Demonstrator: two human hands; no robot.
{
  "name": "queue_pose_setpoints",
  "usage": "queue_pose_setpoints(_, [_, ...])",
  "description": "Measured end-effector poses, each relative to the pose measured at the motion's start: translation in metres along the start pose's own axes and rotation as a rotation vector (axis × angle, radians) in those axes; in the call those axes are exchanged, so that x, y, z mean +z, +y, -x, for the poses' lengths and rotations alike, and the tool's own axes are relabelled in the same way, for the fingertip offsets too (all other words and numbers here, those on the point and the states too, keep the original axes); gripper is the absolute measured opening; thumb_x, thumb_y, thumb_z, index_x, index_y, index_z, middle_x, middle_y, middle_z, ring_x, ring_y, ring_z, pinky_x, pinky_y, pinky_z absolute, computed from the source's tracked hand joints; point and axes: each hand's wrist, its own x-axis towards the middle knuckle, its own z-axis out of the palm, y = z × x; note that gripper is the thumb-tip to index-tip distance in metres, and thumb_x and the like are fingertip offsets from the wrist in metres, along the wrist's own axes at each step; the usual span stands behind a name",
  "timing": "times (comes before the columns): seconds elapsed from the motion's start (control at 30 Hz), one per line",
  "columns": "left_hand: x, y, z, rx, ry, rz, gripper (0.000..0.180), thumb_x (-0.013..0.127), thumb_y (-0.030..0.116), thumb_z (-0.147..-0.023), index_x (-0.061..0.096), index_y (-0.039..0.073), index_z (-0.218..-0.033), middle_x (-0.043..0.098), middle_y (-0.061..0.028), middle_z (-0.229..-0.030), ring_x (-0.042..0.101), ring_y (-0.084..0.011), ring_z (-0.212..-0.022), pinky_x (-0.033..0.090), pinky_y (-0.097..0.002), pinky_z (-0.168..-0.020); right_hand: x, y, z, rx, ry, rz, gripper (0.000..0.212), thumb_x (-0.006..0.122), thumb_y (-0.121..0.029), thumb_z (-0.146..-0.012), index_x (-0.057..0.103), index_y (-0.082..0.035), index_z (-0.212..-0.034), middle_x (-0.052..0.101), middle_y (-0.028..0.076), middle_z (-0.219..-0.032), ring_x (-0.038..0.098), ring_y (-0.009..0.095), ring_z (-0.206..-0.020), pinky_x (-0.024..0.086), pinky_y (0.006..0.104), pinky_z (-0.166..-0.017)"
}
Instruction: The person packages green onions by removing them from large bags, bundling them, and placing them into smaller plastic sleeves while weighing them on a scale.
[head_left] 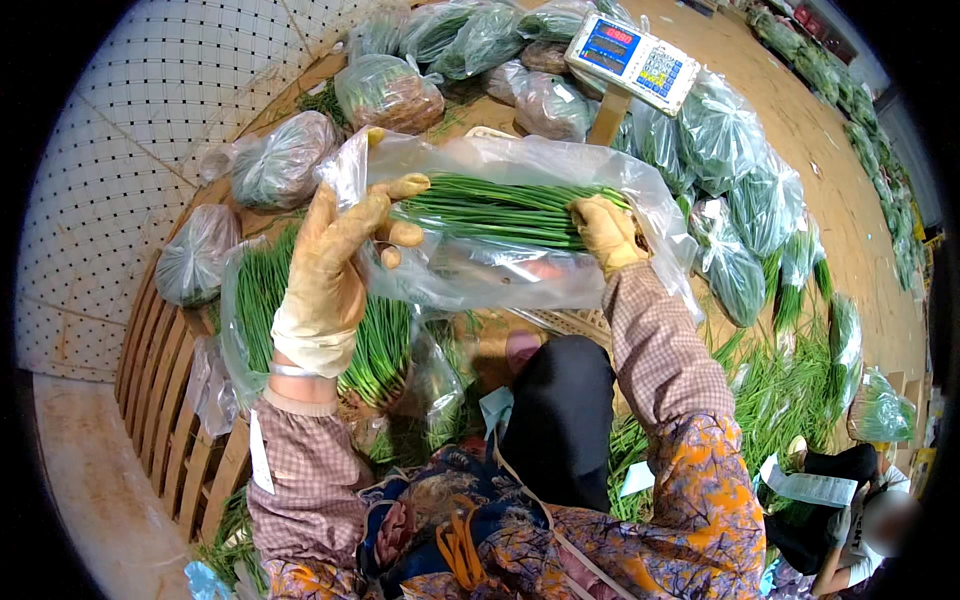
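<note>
Head view: a worker's gloved right hand (pixel 605 232) closes around the right-hand end of a bundle of green stalks (pixel 500 212), which lies lengthwise within a clear plastic bag (pixel 475 290). The gloved left hand (pixel 330 245) is open at the bag's opposite end, its fingers spread and touching the plastic near the stalk tips; whether it also pinches the film cannot be told.

Below the bag, part of a beige perforated crate (pixel 580 325) shows beside the worker's dark-trousered knee (pixel 560 410). Under the left forearm, more green stalks (pixel 385 345) stand in open plastic, near a slatted wooden pallet (pixel 165 380).

Beyond the hands, a white digital scale (pixel 660 75) sits atop a post (pixel 608 115), its display lit red. Tied bags of produce, among them a rounded one (pixel 390 95) at upper left and a greenish one (pixel 725 130) at upper right, form an arc around the work. Loose green stalks (pixel 785 385) are heaped to the right. A white sheet with dark dots (pixel 120 190) spans the far left, while another person (pixel 850 530) sits at lower right.
</note>
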Motion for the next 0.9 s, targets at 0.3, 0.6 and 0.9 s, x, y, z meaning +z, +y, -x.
queue_pose_setpoints(0.3, [0.003,0.008,0.001,-0.011,-0.009,-0.024,0.048,0.051,0.019,-0.085,0.033,0.004,-0.127,0.058,-0.0140,-0.103,0.057,-0.0106,-0.071,0.040,-0.0193,-0.055,0.031,-0.013,-0.057,0.233,-0.446,0.462,0.022,0.048,-0.014,-0.079,0.064,-0.004,-0.089,0.062,0.015,-0.093,0.061,0.029,-0.087,0.048,0.0421,-0.073])
queue_pose_setpoints(0.6, [-0.007,0.005,0.000,-0.036,0.014,-0.043,0.046,0.051,0.019,-0.085,0.035,0.004,-0.126,0.058,-0.0136,-0.103,0.057,-0.0111,-0.073,0.041,-0.0195,-0.058,0.030,-0.011,-0.056,0.129,-0.404,0.615,0.022,0.046,-0.010,-0.080,0.062,-0.003,-0.092,0.062,0.016,-0.093,0.062,0.029,-0.086,0.050,0.0396,-0.071])
queue_pose_setpoints(0.9, [-0.007,0.003,-0.007,-0.016,-0.023,0.016,0.046,0.052,0.017,-0.086,0.034,0.008,-0.127,0.058,-0.0137,-0.101,0.059,-0.0124,-0.075,0.043,-0.0197,-0.061,0.025,0.056,-0.031,0.398,0.032,-0.357,0.019,0.045,-0.017,-0.085,0.056,-0.005,-0.096,0.061,0.011,-0.090,0.056,0.021,-0.077,0.042,0.0305,-0.069])
